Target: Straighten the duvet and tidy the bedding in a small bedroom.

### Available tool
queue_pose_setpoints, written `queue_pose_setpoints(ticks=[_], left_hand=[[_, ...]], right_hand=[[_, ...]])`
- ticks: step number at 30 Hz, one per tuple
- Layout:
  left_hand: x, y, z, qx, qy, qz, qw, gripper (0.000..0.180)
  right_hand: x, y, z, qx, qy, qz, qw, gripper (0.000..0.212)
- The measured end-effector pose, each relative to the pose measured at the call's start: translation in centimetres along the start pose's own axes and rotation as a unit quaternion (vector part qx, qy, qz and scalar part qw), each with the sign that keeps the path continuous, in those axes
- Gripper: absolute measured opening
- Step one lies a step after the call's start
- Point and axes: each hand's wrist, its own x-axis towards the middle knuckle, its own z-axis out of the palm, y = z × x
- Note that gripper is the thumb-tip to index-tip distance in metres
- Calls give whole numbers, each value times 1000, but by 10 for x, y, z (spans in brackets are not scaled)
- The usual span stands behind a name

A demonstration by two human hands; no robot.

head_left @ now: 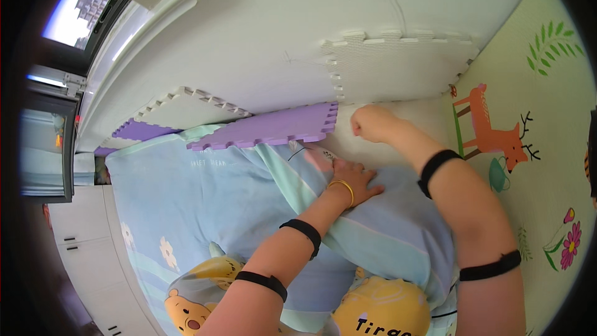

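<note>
My left hand [354, 183], with a gold bangle at the wrist, lies with fingers spread on the folded-back part of a light blue quilt [398, 205]. Just beyond its fingertips shows a pink printed patch of the bedding. Farther right, my right hand [375, 123] is closed in a fist over a bare off-white surface [398, 149] beside the wall. What the fist holds, if anything, is hidden. A purple foam mat tile [273, 126] leans between the quilt and the wall, left of my right hand. Black straps circle both my arms.
White foam tiles [401, 65] stand against the white wall [280, 18]. Yellow cartoon cushions [382, 308] lie near me on the bed. At right, a pale wall [547, 118] carries deer and flower pictures. White cabinets [87, 236] and a window [78, 9] are at left.
</note>
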Motion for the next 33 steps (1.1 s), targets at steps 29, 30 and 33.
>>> queue_pose_setpoints(ticks=[29, 30, 33], left_hand=[[8, 3, -25, 22, -141, 16, 990, 66], [8, 1, -27, 32, -151, 7, 988, 67], [13, 5, -34, 38, -170, 16, 985, 70]], right_hand=[[-337, -82, -5, 454, 162, 374, 792, 8], [-373, -97, 11, 471, 139, 417, 765, 9], [-501, -130, 110, 615, -26, 492, 616, 18]])
